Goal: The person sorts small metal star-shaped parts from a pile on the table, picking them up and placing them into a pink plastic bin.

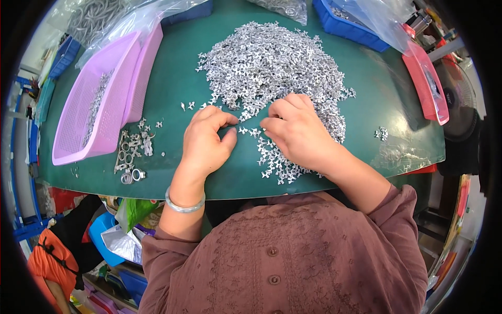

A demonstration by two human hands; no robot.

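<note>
A large heap of small silver metal pieces [272, 63], each with several short arms, lies on the green table [178, 157]. My left hand [206, 138] is at the heap's near left edge, fingers curled, thumb and forefinger a little apart; nothing shows between them. Close by on the right, my right hand [300, 128] rests over the heap's near side. Its fingers are bent in and pressed together; whatever they hold is hidden. A few loose metal pieces [250, 131] lie between the two hands, and more are spread below my right hand.
Nested pink baskets [78, 152], with metal pieces inside, stand at the left. Next to them lie rings and odd metal parts [130, 149]. A blue bin [350, 31] is at the back right, a red basket [426, 94] at the right edge, with a small cluster of pieces [381, 133] nearer.
</note>
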